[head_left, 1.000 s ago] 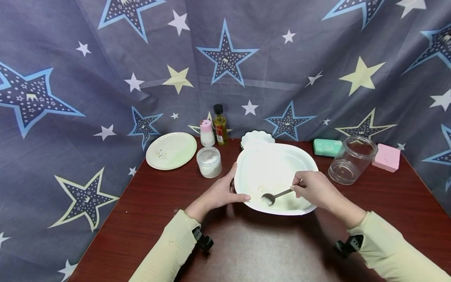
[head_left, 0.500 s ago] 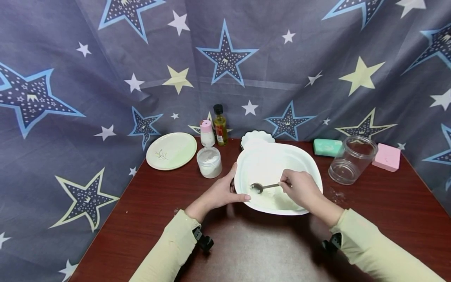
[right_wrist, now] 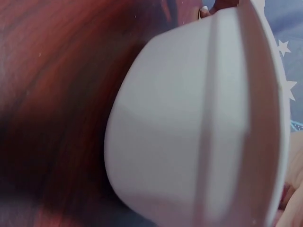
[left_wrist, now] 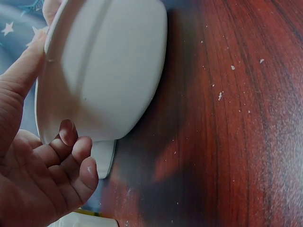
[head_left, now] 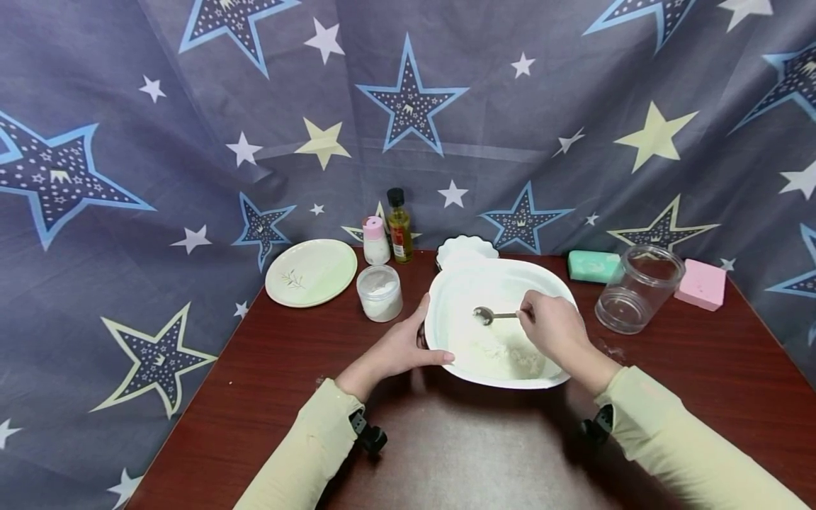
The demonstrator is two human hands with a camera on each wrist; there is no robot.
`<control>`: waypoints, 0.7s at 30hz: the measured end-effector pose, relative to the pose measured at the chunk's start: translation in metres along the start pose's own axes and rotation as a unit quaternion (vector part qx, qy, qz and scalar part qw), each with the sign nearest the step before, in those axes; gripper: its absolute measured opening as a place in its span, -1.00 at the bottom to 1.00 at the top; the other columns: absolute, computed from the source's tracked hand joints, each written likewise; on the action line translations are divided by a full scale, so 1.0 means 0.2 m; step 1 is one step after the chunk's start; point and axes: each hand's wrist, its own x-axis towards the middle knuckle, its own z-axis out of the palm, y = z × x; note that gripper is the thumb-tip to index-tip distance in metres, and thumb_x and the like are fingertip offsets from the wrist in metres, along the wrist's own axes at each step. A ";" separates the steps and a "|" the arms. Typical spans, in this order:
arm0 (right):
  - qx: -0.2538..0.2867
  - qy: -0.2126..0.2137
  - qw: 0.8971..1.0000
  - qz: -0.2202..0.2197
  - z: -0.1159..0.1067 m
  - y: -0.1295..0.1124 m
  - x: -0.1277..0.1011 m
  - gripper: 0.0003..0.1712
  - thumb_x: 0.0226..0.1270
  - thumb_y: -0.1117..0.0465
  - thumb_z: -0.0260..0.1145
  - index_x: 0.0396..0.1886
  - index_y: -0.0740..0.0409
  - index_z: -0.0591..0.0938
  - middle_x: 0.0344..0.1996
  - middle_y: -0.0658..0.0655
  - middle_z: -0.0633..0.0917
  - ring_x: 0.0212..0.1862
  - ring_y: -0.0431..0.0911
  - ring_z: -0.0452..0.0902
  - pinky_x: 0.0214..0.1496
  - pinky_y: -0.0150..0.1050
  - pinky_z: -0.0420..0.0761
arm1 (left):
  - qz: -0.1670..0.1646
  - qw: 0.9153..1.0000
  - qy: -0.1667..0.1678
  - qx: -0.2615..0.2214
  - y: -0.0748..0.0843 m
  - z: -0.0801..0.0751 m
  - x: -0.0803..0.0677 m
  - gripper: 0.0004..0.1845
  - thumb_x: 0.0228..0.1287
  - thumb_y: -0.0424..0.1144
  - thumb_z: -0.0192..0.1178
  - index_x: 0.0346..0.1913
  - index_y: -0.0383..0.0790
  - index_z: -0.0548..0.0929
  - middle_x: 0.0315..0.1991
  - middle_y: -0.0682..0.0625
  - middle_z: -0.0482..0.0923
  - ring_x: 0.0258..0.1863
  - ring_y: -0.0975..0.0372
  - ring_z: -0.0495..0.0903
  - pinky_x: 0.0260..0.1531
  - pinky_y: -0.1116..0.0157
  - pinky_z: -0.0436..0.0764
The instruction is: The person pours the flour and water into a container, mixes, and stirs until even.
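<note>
A large white bowl [head_left: 446, 294] sits mid-table with pale flour-like powder [head_left: 497, 350] in its bottom. My left hand [head_left: 398, 347] grips the bowl's left rim, thumb over the edge; in the left wrist view the bowl's outside wall [left_wrist: 109, 71] shows with my fingers [left_wrist: 71, 161] curled under it. My right hand [head_left: 551, 329] pinches the handle of a metal spoon [head_left: 487, 314], whose head lies over the far inner part of the bowl. The right wrist view shows only the bowl's outer wall [right_wrist: 189, 132].
Left of the bowl stand a small tub of white powder [head_left: 379, 292], a pale green plate [head_left: 310, 271], a pink-capped shaker [head_left: 374, 241] and an oil bottle [head_left: 399, 227]. A small scalloped dish [head_left: 464, 248], a green block [head_left: 593, 265], a clear jar [head_left: 637, 288] and a pink block [head_left: 701, 284] lie behind and right.
My right hand has swept the spoon from the near part of the bowl leftward, then up to the far part. The left hand has stayed on the rim.
</note>
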 end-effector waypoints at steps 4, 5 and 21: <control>-0.013 0.002 1.000 0.011 -0.02 0.03 0.00 -0.88 0.21 0.33 0.28 -0.52 0.11 0.58 -0.68 -0.01 0.55 -0.58 -0.01 0.48 -0.56 -0.08 0.42 | 0.000 1.000 0.000 -0.002 0.00 0.00 0.00 0.28 -0.01 0.04 0.51 0.57 -0.20 -0.18 0.50 -0.14 0.06 0.16 0.22 0.44 0.19 0.22 0.37; -0.017 0.005 1.000 0.012 -0.02 0.04 0.00 -0.89 0.20 0.33 0.28 -0.51 0.12 0.58 -0.67 0.00 0.56 -0.58 0.01 0.49 -0.56 -0.06 0.42 | 0.000 1.000 0.000 -0.002 0.00 0.00 0.00 0.28 -0.01 0.05 0.51 0.57 -0.20 -0.18 0.50 -0.14 0.06 0.17 0.22 0.43 0.19 0.22 0.37; -0.063 0.022 0.998 0.017 -0.13 0.11 -0.02 -0.85 0.12 0.39 0.30 -0.53 0.11 0.52 -0.73 0.10 0.52 -0.64 0.12 0.44 -0.65 0.03 0.36 | 0.003 1.000 0.001 -0.002 -0.01 0.00 0.00 0.27 0.00 0.06 0.50 0.57 -0.18 -0.19 0.49 -0.13 0.10 0.08 0.25 0.46 0.14 0.24 0.41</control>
